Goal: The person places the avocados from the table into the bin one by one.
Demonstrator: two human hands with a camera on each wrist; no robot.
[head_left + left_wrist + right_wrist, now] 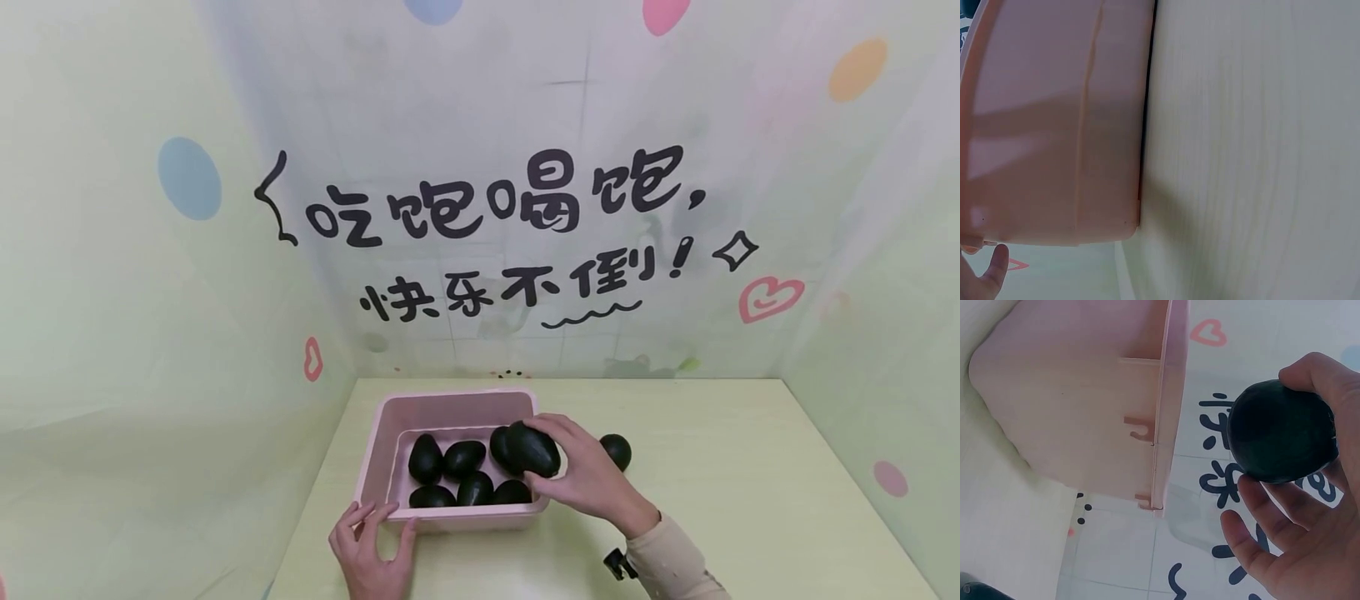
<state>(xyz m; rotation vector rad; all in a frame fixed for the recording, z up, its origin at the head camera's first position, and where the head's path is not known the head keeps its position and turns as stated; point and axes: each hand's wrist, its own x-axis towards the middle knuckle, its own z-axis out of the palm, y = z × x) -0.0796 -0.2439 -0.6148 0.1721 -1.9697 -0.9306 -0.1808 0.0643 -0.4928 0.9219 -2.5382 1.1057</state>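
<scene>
A dark green avocado (533, 449) is held between the thumb and fingers of my right hand (579, 467), above the right side of a pink plastic bin (465, 512). The right wrist view shows this avocado (1282, 431) raised beside the bin's wall. Several more avocados (464, 460) lie on the bin's floor, one partly covered by the held one. At the bin's front left corner, my left hand (373, 550) grips the rim, thumb against the outer front wall. The left wrist view catches only part of that hand (985, 280) beside the bin's wall (1047, 137).
Another avocado (616, 452) sits on the pale wooden table (720, 467), right of the bin and partly behind my right hand. A small black clip-like object (619, 565) is near my right sleeve. A printed backdrop (480, 350) with writing rises behind the table.
</scene>
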